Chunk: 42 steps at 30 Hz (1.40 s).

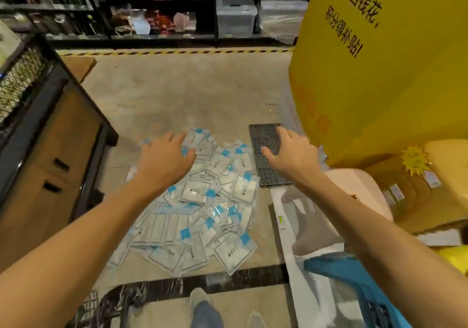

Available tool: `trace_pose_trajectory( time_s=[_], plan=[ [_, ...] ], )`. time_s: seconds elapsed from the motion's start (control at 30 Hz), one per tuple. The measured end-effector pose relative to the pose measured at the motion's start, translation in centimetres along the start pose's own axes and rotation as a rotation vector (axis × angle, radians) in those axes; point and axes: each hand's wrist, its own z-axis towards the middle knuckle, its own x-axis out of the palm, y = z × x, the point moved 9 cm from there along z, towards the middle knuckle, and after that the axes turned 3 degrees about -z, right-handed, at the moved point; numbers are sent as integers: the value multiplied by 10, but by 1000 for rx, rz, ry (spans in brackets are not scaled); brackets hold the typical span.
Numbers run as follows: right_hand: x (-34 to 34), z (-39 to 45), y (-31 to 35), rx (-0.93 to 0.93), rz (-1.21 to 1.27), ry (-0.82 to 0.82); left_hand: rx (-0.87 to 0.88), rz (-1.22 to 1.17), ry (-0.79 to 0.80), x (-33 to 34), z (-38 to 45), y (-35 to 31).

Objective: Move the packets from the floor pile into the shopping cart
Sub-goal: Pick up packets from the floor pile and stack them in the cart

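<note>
Both hands were stretched out empty, fingers loose: the left hand [166,155] over the packets [200,201], which lay heaped on the floor [177,95], the right hand [291,150] over a grate [266,135]. Slippery packets could be spilled if too many were scooped together.

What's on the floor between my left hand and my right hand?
In the head view, the far part of the packet pile lies between the left hand and the right hand.
</note>
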Motion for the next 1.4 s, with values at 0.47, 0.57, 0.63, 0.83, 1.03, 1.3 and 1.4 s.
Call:
trace_pose_trajectory(
  time_s=[0.47, 0.57, 0.63, 0.83, 1.03, 1.3, 1.4],
  plan=[
    [355, 21, -61, 145, -37, 285, 22, 19, 336, 362, 37, 107],
    [449, 21, -74, 149, -7, 321, 11, 60, 377, 453, 32, 140],
    [511, 16, -83, 169, 9, 345, -20, 78, 439, 516, 27, 163],
    [698, -20, -110, 267, 1, 458, -187, -47, 510, 695, 11, 222],
    [853, -60, -125, 360, -28, 565, -406, -158, 552, 836, -61, 281],
    [962, -78, -166, 798, 153, 490, -698, -229, 490, 926, -121, 331],
    [977, -91, -175, 990, 228, 469, -750, -201, 388, 929, -126, 341]
  ],
)
